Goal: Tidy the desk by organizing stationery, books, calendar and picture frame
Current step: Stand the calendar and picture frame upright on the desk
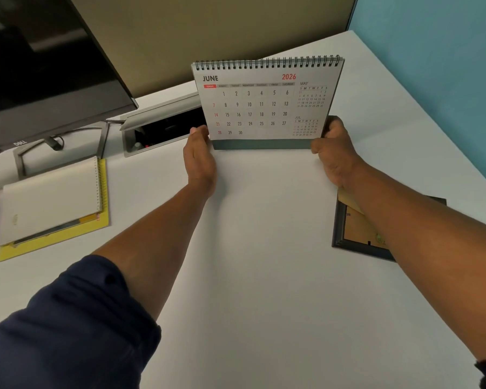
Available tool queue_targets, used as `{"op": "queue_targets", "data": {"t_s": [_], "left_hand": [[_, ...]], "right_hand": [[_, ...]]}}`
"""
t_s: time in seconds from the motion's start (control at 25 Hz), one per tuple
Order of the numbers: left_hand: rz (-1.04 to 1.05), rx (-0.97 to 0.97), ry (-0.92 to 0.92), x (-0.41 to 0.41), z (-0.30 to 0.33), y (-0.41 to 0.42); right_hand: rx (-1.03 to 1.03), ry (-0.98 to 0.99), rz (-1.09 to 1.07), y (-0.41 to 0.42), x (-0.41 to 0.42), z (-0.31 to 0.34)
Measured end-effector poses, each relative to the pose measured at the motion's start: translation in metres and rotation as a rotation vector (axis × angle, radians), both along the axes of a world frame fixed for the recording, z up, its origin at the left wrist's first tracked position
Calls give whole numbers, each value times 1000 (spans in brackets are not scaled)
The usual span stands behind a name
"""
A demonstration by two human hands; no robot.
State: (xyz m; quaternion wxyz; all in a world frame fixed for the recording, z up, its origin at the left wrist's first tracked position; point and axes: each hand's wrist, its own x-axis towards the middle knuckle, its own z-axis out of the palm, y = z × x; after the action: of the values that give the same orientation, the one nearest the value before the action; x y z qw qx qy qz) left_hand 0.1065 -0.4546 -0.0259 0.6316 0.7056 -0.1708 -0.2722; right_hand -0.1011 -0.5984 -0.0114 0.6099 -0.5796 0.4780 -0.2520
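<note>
Calendar point(267, 103): we see a spiral-bound desk calendar standing upright near the far middle of the white table point(250, 248), its June 2026 page facing us, with small May and July grids on its right side. Its dark base strip sits at the table surface; whether it rests there or is just above it we cannot tell.

Left hand point(201, 158): we find its grip closed on the calendar's lower left corner, fingertips at the page edge beside the 21 and 28 rows, palm turned toward the calendar.

Right hand point(334, 153): we find its grip clenched around the lower right corner, the fingers curled over the dark back edge of the stand, beside the July grid.

Thing relative to grip: the calendar lies between the two hands, held at both bottom corners; its page and spiral binding rise clear above both grips.

Picture frame point(357, 231): it lies flat on the table to the right, nearer to us than the calendar, partly hidden beneath the right forearm, and apart from the calendar.

Books point(54, 203): a white spiral notebook lies on top of a yellow one at the left of the table, well apart from the calendar.

Monitor point(45, 66): a dark screen on its stand occupies the upper left, behind the books.

Cable tray point(163, 127): an open grey slot in the table lies just left of the calendar, beyond the left hand.

Sleeve point(68, 327): dark blue, rolled up on the left arm.
</note>
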Motion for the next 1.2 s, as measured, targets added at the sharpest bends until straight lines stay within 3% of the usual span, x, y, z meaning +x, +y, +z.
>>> {"op": "queue_targets", "data": {"t_s": [0.16, 0.4, 0.72, 0.96, 1.2], "left_hand": [[72, 64, -63, -13, -4, 18], [17, 95, -160, -49, -3, 49], [-218, 153, -146, -146, 1, 59], [-479, 321, -383, -211, 6, 52], [-556, 429, -215, -244, 27, 38]], "right_hand": [[-9, -19, -36, 10, -8, 1], [-134, 169, -84, 38, -56, 16], [-305, 526, -20, 76, -160, 28], [-413, 801, 40, 89, -206, 24], [-339, 773, 34, 94, -229, 9]]}}
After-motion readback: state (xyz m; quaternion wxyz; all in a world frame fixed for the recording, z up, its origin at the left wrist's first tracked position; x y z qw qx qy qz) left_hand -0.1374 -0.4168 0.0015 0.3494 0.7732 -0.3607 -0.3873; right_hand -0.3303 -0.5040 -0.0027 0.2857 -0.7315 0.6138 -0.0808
